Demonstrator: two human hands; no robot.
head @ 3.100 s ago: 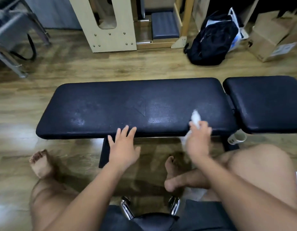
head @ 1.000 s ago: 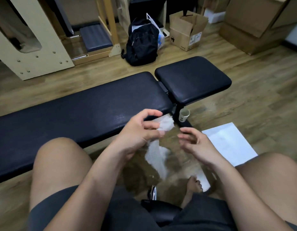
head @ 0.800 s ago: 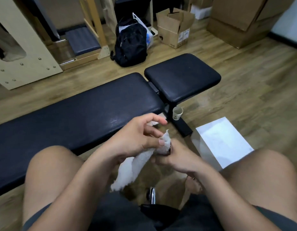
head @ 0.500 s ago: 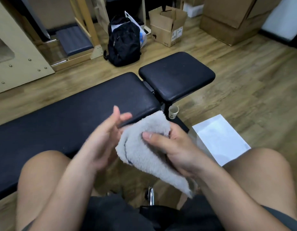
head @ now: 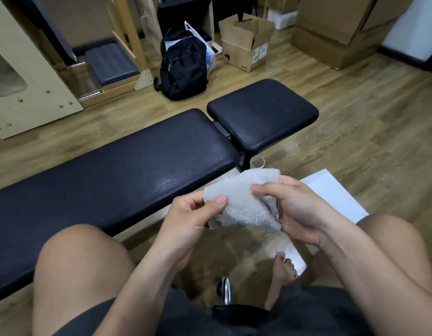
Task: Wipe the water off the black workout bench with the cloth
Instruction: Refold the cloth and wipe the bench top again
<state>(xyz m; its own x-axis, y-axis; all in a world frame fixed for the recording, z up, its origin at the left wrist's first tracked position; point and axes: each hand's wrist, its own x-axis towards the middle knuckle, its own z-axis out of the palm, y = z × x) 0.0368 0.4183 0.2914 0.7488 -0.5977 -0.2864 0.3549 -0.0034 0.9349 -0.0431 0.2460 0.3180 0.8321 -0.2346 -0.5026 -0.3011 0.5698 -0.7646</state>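
Note:
The black workout bench (head: 108,175) runs across the view, its long pad in front of my knees and its short seat pad (head: 262,115) at the right end. A wet sheen shows on the long pad near its front right corner. I hold a pale grey cloth (head: 244,200) above the floor, just in front of that corner. My left hand (head: 193,219) pinches its left edge between thumb and fingers. My right hand (head: 297,209) grips its right side, thumb laid on top.
A paper cup (head: 257,162) stands on the floor by the bench's post. A white sheet (head: 336,195) lies on the floor at the right. Behind the bench are a black backpack (head: 183,66), cardboard boxes (head: 244,44) and wooden gym equipment (head: 30,93).
The cloth, hanging down from my hands half a second ago, is now folded into a compact pad held flat between both hands. My left hand went from an open palm to a pinch.

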